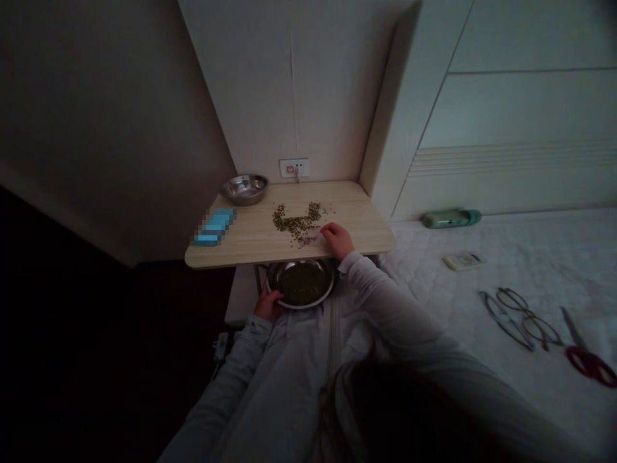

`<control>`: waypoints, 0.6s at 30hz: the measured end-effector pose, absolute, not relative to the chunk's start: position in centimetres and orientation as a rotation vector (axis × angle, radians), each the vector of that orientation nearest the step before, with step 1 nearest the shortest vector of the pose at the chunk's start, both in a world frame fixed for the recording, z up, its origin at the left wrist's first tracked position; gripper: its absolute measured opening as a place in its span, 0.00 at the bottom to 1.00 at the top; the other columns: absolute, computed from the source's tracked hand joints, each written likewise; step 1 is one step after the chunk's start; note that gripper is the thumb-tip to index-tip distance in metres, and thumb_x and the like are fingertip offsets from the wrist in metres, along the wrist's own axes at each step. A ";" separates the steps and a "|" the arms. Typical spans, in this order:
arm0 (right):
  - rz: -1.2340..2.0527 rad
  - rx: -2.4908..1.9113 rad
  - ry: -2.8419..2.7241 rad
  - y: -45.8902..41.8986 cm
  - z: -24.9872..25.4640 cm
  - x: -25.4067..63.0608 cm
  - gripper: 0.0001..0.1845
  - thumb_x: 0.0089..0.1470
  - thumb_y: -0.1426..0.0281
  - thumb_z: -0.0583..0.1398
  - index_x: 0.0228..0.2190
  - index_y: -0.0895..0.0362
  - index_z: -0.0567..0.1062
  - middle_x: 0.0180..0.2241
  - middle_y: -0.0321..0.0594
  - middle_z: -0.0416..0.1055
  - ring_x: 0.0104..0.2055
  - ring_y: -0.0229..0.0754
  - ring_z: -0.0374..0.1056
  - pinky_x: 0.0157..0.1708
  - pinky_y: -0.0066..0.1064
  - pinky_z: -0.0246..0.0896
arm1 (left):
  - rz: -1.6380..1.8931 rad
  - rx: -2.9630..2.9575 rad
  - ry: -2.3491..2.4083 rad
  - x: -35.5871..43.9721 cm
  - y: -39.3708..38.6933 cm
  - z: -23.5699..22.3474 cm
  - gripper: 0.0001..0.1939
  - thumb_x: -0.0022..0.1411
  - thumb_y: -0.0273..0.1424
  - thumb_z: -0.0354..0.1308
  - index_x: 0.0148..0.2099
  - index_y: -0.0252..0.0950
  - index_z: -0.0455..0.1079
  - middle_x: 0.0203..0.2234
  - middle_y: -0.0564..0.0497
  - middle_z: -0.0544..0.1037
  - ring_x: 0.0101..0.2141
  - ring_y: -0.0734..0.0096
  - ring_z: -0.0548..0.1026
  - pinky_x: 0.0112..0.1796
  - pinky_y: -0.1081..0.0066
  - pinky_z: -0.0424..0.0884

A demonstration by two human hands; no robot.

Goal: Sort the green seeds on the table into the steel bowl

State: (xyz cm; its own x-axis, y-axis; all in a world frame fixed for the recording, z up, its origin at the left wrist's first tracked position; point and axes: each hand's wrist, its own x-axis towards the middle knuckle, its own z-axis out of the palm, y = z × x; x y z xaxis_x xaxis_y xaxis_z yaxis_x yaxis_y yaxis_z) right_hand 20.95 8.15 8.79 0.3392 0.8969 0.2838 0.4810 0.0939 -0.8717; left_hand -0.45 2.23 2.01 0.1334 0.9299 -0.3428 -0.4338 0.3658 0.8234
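My left hand [268, 305] grips the near-left rim of a metal bowl [299, 305], which sits just below the near edge of the small wooden table [241, 247]. A layer of small dark green beans [301, 283] covers the bowl's bottom. Over the tabletop, my right hand [338, 240] has its fingertips pinched together beside a patch of pale and dark bits [310, 236]; whatever is between them is too small to make out. More green beans [290, 224] lie scattered just beyond, in a rough U shape.
Another metal bowl [245, 190] stands at the table's back left, near a blurred-out blue object [214, 226]. A wall socket [294, 168] with a plug is behind. On the bed at right lie a green bottle [450, 218], a white remote-like object [464, 260], glasses [529, 319] and scissors [590, 364].
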 end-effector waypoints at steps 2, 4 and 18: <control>0.508 -1.539 -1.301 8.1 8.8 21.0 0.09 0.41 0.68 0.52 0.21 0.57 0.70 0.20 0.33 0.65 0.27 0.36 0.59 0.32 0.29 0.54 | 1.091 0.628 0.993 -0.5 2.2 2.1 0.32 0.34 0.18 0.53 0.47 0.41 0.64 0.27 0.56 0.72 0.28 0.68 0.72 0.23 0.70 0.71; 0.537 -1.523 -1.309 8.2 8.8 21.0 0.08 0.41 0.68 0.52 0.21 0.57 0.70 0.20 0.33 0.65 0.27 0.36 0.59 0.32 0.29 0.54 | 1.099 0.632 1.004 -0.4 2.2 2.2 0.32 0.34 0.18 0.53 0.47 0.41 0.64 0.27 0.56 0.72 0.28 0.68 0.72 0.23 0.70 0.71; 0.624 -1.485 -1.294 8.3 8.6 21.3 0.09 0.40 0.67 0.53 0.21 0.57 0.71 0.21 0.32 0.66 0.28 0.36 0.60 0.33 0.29 0.54 | 1.081 0.609 1.042 -0.3 1.9 3.1 0.33 0.34 0.17 0.53 0.47 0.42 0.64 0.27 0.55 0.72 0.29 0.66 0.72 0.25 0.67 0.71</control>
